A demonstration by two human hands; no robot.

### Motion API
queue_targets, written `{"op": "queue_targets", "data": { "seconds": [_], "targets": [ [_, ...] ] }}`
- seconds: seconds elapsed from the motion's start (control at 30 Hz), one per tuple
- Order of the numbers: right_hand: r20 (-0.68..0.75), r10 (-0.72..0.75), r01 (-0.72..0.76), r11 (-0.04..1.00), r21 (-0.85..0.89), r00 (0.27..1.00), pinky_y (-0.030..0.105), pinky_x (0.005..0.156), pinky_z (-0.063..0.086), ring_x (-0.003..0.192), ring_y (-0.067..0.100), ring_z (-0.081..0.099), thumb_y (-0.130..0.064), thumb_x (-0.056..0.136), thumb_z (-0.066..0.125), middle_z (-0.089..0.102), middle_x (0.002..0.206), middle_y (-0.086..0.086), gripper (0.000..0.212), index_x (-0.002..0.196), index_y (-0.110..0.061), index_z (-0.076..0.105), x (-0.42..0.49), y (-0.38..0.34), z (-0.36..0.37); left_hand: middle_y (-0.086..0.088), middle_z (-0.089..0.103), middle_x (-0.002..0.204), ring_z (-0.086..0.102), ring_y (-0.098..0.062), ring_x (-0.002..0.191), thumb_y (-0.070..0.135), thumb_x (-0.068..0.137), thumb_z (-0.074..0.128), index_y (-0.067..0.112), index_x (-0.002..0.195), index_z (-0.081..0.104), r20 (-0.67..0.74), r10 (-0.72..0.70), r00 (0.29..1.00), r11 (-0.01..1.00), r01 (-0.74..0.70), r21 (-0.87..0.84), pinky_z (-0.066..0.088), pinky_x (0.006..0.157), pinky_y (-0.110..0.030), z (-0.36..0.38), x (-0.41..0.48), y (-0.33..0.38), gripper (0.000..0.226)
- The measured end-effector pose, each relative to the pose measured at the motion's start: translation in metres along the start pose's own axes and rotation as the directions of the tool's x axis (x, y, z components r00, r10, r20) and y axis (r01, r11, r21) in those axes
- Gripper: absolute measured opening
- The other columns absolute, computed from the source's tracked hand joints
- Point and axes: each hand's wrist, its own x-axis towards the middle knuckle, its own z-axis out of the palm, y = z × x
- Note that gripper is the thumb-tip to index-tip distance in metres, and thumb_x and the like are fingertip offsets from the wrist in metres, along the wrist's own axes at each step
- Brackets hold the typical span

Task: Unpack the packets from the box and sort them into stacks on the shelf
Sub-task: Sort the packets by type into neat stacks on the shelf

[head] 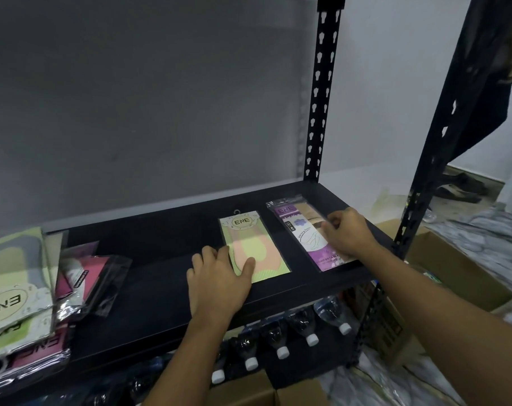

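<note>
"ENE" stands in black capitals inside an oval badge at the far end of the green packet (253, 244) lying mid-shelf. Just right of it, the purple packet (304, 238) carries "ENE" on its far purple header and "Variety Color" in slanted script along its white middle. A line at its near end begins "COMFORTABLE"; the rest is too small to read. In the pile at the left, "ENE" shows upside down on the top packet (5, 306), partly on the bright green packet (14, 329) beneath it, and on the pink packet (49, 344) lower down. Dark print on the cardboard box (391, 328) below the shelf at the right cannot be read.
</note>
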Motion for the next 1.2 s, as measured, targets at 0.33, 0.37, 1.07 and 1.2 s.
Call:
{"op": "queue_targets", "data": {
  "seconds": [0.33,0.37,1.07,1.2],
  "targets": [
    [-0.005,-0.079,0.079,0.994,-0.08,0.997,0.046,0.099,0.032,0.122,0.03,0.038,-0.037,0.09,0.056,0.048,0.13,0.007,0.036,0.121,-0.02,0.061,-0.043,-0.029,-0.002,0.001,0.048,0.129,0.04,-0.019,0.121,0.058,0.09,0.049,0.023,0.135,0.047,0.024,-0.054,0.998,0.964,0.058,-0.26,0.033,0.102,-0.038,-0.014,-0.003,-0.008,0.057],
    [-0.008,-0.094,0.093,0.994,-0.059,0.996,0.046,0.099,0.033,0.122,0.03,0.038,-0.038,0.09,0.057,0.049,0.13,0.007,0.037,0.122,-0.019,0.06,-0.048,-0.034,0.002,0.002,0.047,0.129,0.039,-0.018,0.122,0.057,0.09,0.05,0.024,0.135,0.046,0.026,-0.055,0.998,0.956,0.06,-0.287,0.032,0.103,-0.038,-0.019,-0.005,-0.012,0.056],
    [0.143,-0.463,0.353,0.811,0.467,0.875,0.013,0.068,0.042,0.072,0.003,0.051,-0.026,0.087,0.066,0.057,0.094,0.001,0.017,0.1,-0.015,0.066,-0.208,-0.304,0.11,0.003,0.056,0.121,0.045,-0.02,0.118,0.036,0.088,0.062,0.021,0.122,0.055,-0.34,-0.334,0.879,0.929,0.246,-0.277,0.032,0.099,-0.044,-0.21,-0.081,-0.233,0.037],
    [0.199,-0.44,0.303,0.821,0.484,0.875,0.026,0.078,0.046,0.084,0.013,0.055,-0.032,0.088,0.064,0.059,0.089,0.0,0.024,0.1,-0.012,0.067,-0.217,-0.339,0.131,-0.002,0.054,0.127,0.041,-0.024,0.122,0.042,0.087,0.058,0.02,0.126,0.054,-0.354,-0.466,0.811,0.884,0.414,-0.216,0.03,0.102,-0.048,-0.219,-0.089,-0.273,0.045]
  ]
}}
